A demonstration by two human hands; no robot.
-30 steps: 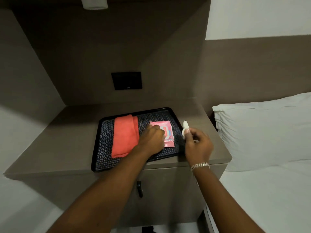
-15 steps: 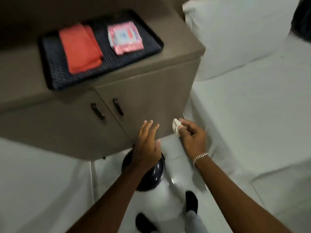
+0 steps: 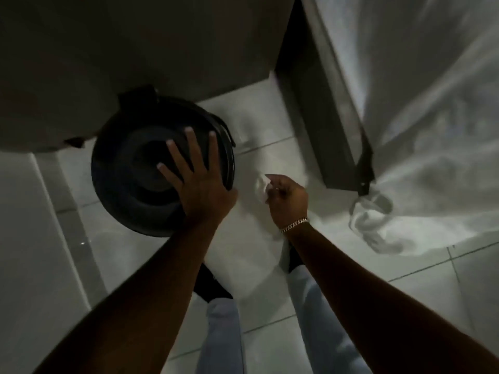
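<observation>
Both hands are seen from above, low by the floor. The left hand (image 3: pixel 199 184) is spread wide, and its straight fingers are laid flat on the lid of the round black bin (image 3: pixel 129 168). The right hand (image 3: pixel 287 201) is curled up, and a small white wipe (image 3: pixel 261 186) is pinched at its fingertips. The wipe is held in the air just to the right of the bin, apart from it. It looks soft and scrunched up, but the picture is blurred, so it could be a tissue instead. A shiny chain bracelet (image 3: pixel 294 224) is worn on the right wrist.

The bin is smooth and dark, with round rings on its lid. It is stood on a floor (image 3: pixel 259 117) made of pale, shiny square tiles with thin lines between them. Above the bin, and partly over it, a flat brown cabinet (image 3: pixel 135 49) is seen. Well to the right of the bin, a dark bed frame (image 3: pixel 332 130) is seen, and a white sheet (image 3: pixel 432 130) is hung over it in soft folds, right down to the tiles. Below the bin, light blue trousers (image 3: pixel 224 333) and dark shoes (image 3: pixel 208 284) are seen on the tiles. The room is dim, and little light is thrown on the bin.
</observation>
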